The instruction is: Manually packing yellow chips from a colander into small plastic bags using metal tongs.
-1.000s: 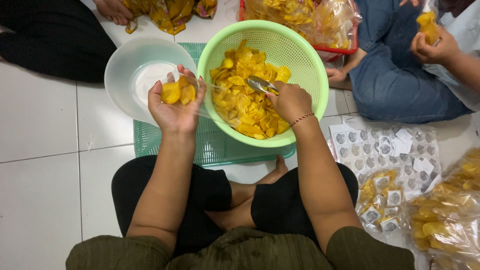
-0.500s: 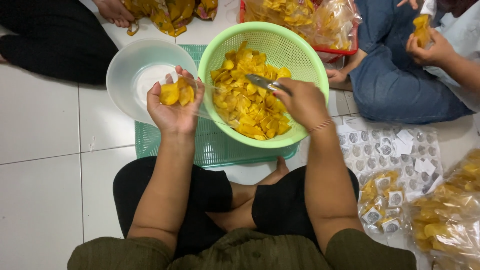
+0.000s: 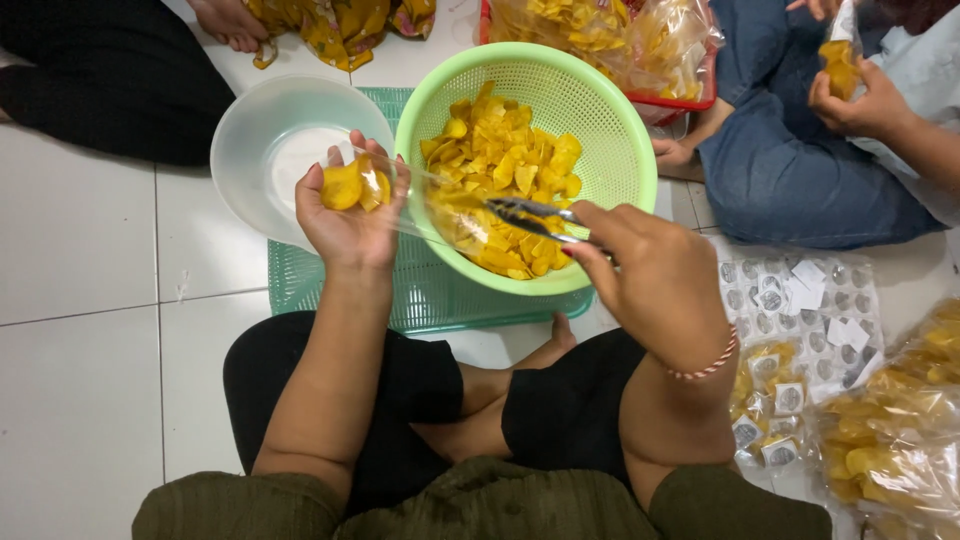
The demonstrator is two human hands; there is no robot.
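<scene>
My left hand [image 3: 348, 218] holds a small clear plastic bag [image 3: 372, 186] with a few yellow chips inside, its open mouth turned toward the green colander. My right hand [image 3: 650, 275] grips metal tongs [image 3: 528, 217] whose tips reach into the heap of yellow chips [image 3: 500, 170] in the light green colander [image 3: 610, 120]. The tongs' tips sit at the near side of the heap. A clear plastic bowl [image 3: 255, 130] stands just behind my left hand.
The colander rests on a green plastic tray [image 3: 440, 305] on the white tiled floor. Filled chip bags [image 3: 890, 440] and a sheet of round stickers [image 3: 800, 295] lie at right. Another person in jeans [image 3: 790, 150] sits at far right holding a chip bag; a red basket [image 3: 660, 100] of bags stands behind.
My right hand drew back toward me with the tongs, from over the middle of the colander to its near rim. My left hand kept the bag in place.
</scene>
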